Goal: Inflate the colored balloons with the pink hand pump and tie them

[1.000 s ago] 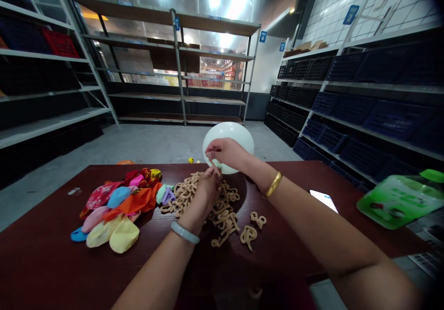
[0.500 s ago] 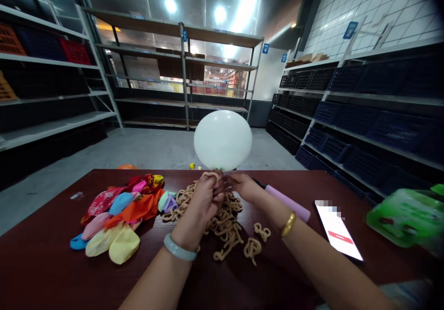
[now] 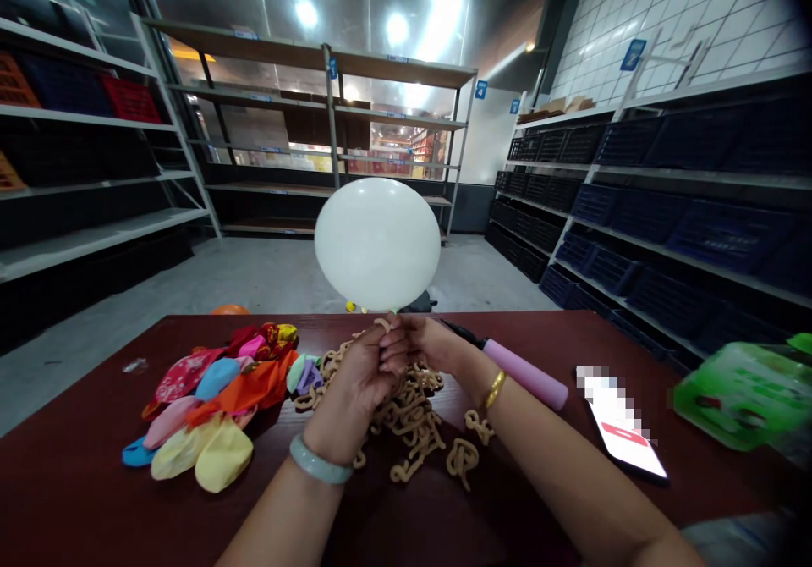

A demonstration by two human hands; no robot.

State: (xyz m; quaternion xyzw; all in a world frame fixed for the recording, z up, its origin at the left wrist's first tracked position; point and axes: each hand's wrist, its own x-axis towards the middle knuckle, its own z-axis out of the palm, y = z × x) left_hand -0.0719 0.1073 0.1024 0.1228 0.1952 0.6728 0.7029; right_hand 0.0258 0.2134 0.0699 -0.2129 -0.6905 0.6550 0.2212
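Note:
An inflated white balloon (image 3: 377,244) stands above the table's far edge, its neck running down to where my hands meet. My right hand (image 3: 435,343) is closed in a pinch at the balloon's neck, fingertips partly hidden behind the left. Pressed against it, my left hand (image 3: 374,362) is closed, with a tan cord loop (image 3: 383,324) poking out over its fingers. Beneath both hands lies a pile of knotted tan cord loops (image 3: 409,419). Flat balloons (image 3: 244,389) in many colours are heaped to the left.
On the dark red table (image 3: 266,525), a pink cylinder (image 3: 526,372), a lit phone (image 3: 622,423) and a green plastic package (image 3: 729,393) sit to the right. Shelves with dark crates (image 3: 660,233) line the right wall. An orange round thing (image 3: 229,309) shows beyond the far edge.
The balloon has shifted left and looks larger. My right hand has moved left, closing in against the left hand; its fingers were blurred and farther apart before.

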